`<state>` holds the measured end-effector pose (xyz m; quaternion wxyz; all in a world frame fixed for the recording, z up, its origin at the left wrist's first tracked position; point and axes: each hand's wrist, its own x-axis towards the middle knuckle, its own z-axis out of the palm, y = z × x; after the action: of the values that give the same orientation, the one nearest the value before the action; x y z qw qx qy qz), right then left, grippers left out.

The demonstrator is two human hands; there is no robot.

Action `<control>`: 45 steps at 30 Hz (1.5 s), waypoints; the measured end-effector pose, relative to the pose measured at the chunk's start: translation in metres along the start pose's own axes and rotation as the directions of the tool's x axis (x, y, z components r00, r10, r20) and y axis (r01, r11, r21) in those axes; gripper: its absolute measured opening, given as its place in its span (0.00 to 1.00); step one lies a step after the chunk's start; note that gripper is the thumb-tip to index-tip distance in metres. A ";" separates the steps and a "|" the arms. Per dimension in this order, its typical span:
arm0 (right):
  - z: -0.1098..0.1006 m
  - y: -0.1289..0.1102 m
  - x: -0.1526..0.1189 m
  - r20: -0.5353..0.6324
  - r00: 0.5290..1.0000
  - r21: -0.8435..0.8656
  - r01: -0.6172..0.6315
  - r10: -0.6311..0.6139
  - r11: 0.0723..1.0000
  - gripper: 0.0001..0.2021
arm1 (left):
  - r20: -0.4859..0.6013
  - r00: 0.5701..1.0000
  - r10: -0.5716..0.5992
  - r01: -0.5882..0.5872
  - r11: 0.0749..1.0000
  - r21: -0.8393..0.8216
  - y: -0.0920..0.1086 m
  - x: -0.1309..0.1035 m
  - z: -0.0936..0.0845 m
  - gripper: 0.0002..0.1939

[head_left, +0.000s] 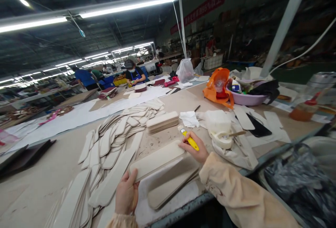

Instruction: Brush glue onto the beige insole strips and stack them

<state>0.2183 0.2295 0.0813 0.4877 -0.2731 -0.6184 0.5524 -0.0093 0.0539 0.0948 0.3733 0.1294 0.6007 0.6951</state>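
Note:
A long, pale panel with rounded ends [159, 158] is held level between my two hands. My left hand [127, 192] pinches its near left end, thumb on top. My right hand [195, 147] grips a yellow-handled brush [193, 142], bristles pointing up and away, while its fingertips touch the panel's far right end. Below lies a stack of similar panels [170, 186] on a white sheet near the table edge. A neat stack of panels [162, 123] stands just beyond, and many loose ones [112, 144] spread to the left.
Right of my hand stands a cut-open white plastic container [218, 128] with a stick in it. Behind are an orange bag [217, 90] and a lilac basin [246, 98] of odds and ends. A bin with dark plastic [299, 182] sits lower right. A co-worker [135, 74] sits across the table.

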 end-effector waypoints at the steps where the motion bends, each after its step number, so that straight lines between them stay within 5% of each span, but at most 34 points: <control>1: 0.000 0.003 0.005 0.012 1.000 0.004 -0.003 0.003 1.000 0.18 | -0.011 1.000 -0.007 0.007 1.000 -0.009 0.000 0.004 0.001 0.07; 16: -0.015 0.034 0.025 -0.071 0.995 -0.127 -0.081 0.072 0.989 0.18 | 0.006 1.000 0.013 -0.014 0.999 0.034 0.001 0.029 0.028 0.18; 27: -0.019 0.037 0.032 -0.062 0.995 -0.166 -0.081 0.072 0.983 0.17 | 0.131 0.991 -0.027 0.015 0.996 0.089 -0.001 0.048 0.029 0.12; 31: -0.025 0.029 0.074 -0.056 0.998 -0.301 -0.002 -0.016 0.954 0.17 | 0.166 0.986 -0.018 -0.015 0.980 0.199 0.015 0.084 0.047 0.16; 36: -0.032 0.040 0.156 -0.091 0.987 -0.448 0.075 -0.129 0.891 0.19 | 0.126 0.989 0.078 -0.121 0.915 0.386 0.038 0.162 0.088 0.18; 41: -0.036 0.073 0.214 -0.179 0.977 -0.545 0.001 -0.117 0.839 0.19 | 0.072 0.977 0.200 -0.201 0.760 0.618 0.046 0.230 0.121 0.19; 45: -0.033 0.096 0.237 -0.208 0.974 -0.590 -0.052 -0.090 0.805 0.17 | 0.050 0.968 0.246 -0.194 0.604 0.773 0.047 0.258 0.129 0.17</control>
<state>0.1396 0.4738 0.0584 0.4508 -0.4662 -0.7028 0.2924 -0.1232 0.3229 0.1009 0.1749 0.3279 0.8305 0.4149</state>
